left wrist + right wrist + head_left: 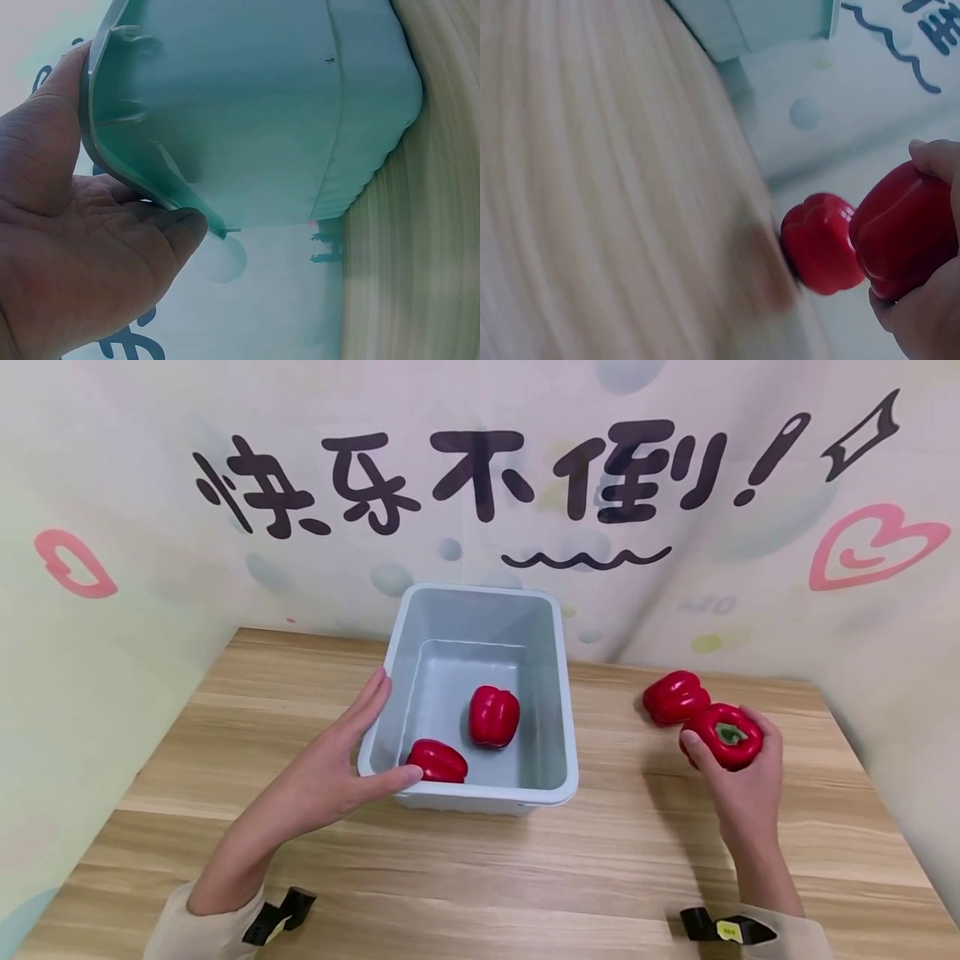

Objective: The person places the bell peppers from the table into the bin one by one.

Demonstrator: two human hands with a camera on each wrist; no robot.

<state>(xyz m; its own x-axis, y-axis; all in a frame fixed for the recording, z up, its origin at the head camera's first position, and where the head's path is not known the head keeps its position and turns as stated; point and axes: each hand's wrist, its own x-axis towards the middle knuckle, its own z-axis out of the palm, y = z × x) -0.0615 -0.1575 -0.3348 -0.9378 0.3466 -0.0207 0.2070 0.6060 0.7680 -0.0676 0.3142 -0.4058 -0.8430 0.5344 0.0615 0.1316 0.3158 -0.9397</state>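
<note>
My left hand (330, 777) holds the near left corner of a grey plastic bin (465, 793), its thumb over the front rim and its fingers along the left side. From the left wrist view, that hand (97, 247) grips the rim, against the bin's outer wall (240, 112). Inside the bin lie two red bell peppers, one mid-floor (494, 717) and one by the front wall (438, 762). To the right, my right hand (750, 793) grips a red bell pepper (708, 729) with its green stem up. Just behind it, another red bell pepper (675, 697) rests on the table.
The wood-grain table (480, 877) runs up to a printed cloth backdrop (465, 552) with dark lettering and pink hearts. The bin stands close to that backdrop. A black strap device sits on each wrist (277, 918).
</note>
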